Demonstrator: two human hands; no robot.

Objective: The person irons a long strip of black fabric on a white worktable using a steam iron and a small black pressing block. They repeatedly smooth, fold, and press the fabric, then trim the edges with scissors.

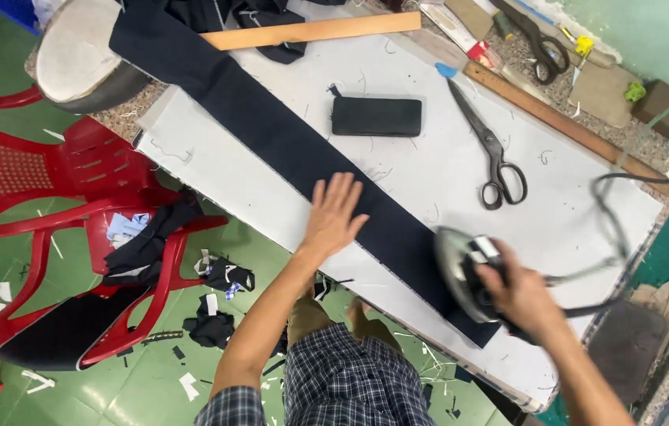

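The left hand (333, 214) is pressing flat, fingers spread wide, on the long dark cloth (271, 134) lying across the bench (571, 213). The right hand (520, 298) is gripping the iron (461, 272) on the cloth's near end. The iron could burn the left fingers if it is sliding too close.

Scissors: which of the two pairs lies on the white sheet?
The black-handled scissors right of the dark pad; the other scissors lie on the speckled tabletop at the far edge.

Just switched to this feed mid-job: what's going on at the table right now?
A person is pressing a long dark fabric strip on a white-covered table. The left hand lies flat on the strip, fingers spread, while the right hand grips an electric iron at the strip's near end. Scissors lie unused beside it.
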